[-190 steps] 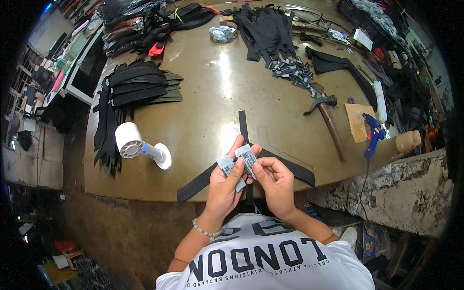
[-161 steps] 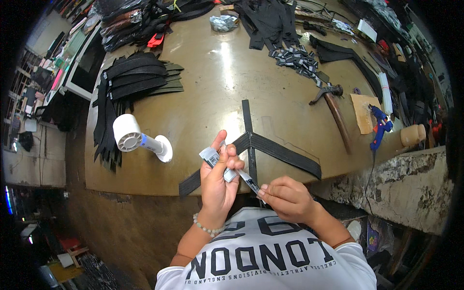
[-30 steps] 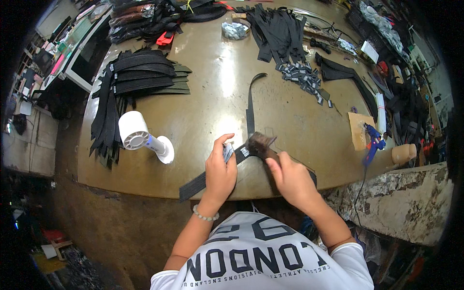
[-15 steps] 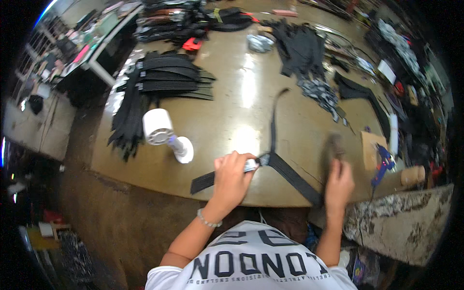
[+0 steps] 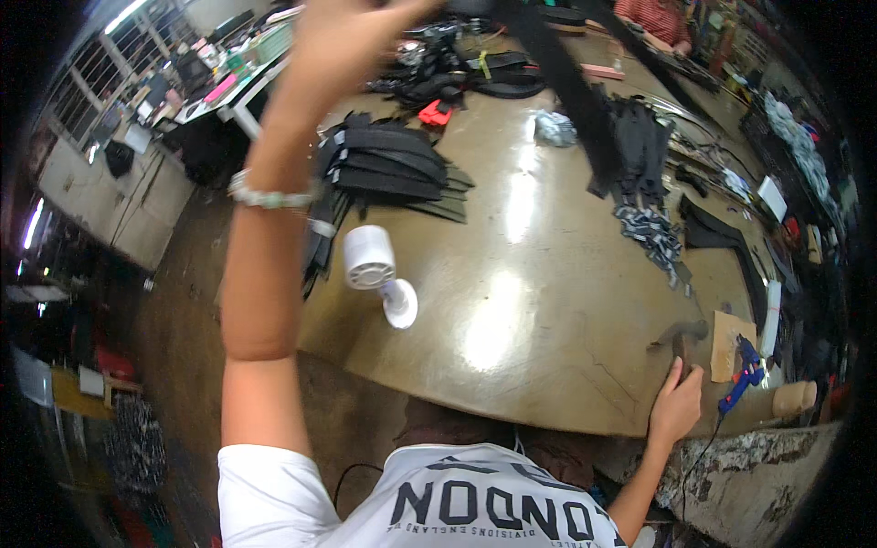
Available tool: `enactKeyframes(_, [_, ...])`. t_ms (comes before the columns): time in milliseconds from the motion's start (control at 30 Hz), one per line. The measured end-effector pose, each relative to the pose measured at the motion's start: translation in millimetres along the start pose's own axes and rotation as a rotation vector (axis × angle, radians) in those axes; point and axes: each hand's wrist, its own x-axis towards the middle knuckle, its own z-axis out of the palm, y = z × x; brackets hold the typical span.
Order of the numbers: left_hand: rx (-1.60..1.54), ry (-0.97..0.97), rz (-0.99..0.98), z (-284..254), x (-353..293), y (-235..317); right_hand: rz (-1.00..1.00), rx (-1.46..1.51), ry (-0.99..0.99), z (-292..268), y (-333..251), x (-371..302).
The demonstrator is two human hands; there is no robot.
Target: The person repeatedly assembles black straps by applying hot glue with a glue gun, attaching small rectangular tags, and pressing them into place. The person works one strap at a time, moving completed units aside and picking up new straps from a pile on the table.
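My left hand (image 5: 352, 41) is raised high at the top of the head view, blurred and partly cut off by the edge. It holds up a black strap piece (image 5: 571, 91), whose long arms hang over the table toward the right; the grip itself is out of frame. Low on the right, my right hand (image 5: 678, 402) is closed round the handle of a hammer (image 5: 681, 336). The hammer's head rests on or just over the tabletop, beside a brown card.
A small white fan (image 5: 370, 260) stands on the table (image 5: 438, 338). Black strap pieces (image 5: 388, 164) are stacked at the left. Near the right edge lie a blue glue gun (image 5: 747, 370) and a tape roll (image 5: 795, 398). Another person (image 5: 653, 20) is at the far right.
My left hand has lifted the black strap piece off the table, up and away. My right hand has shifted to the right with the hammer, which is now nearly still.
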Motion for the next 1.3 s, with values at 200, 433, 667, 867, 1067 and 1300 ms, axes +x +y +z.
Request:
enactKeyframes(200, [0.244, 0.421, -0.175, -91, -69, -188, -0.128, 0.014, 0.044, -3, -5, 2])
enactKeyframes(433, [0.329, 0.077, -0.336, -109, -104, -290, -0.200, -0.001, 0.097, -2, -3, 3])
enactKeyframes(667, [0.455, -0.394, 0.138, -20, 34, -99, -0.190, 0.026, 0.126, -3, -5, 4])
enactKeyframes(867, [0.529, -0.758, 0.166, 193, 34, -50, -0.151, 0.088, 0.081, -3, -4, 4])
enactKeyframes(1067, [0.433, -0.581, -0.177, 368, -13, -94, -0.127, 0.168, 0.027, -4, -2, 7])
enactKeyframes(1300, [0.179, -0.261, -0.465, 414, -34, -143, -0.139, 0.188, 0.029, -4, -2, 7])
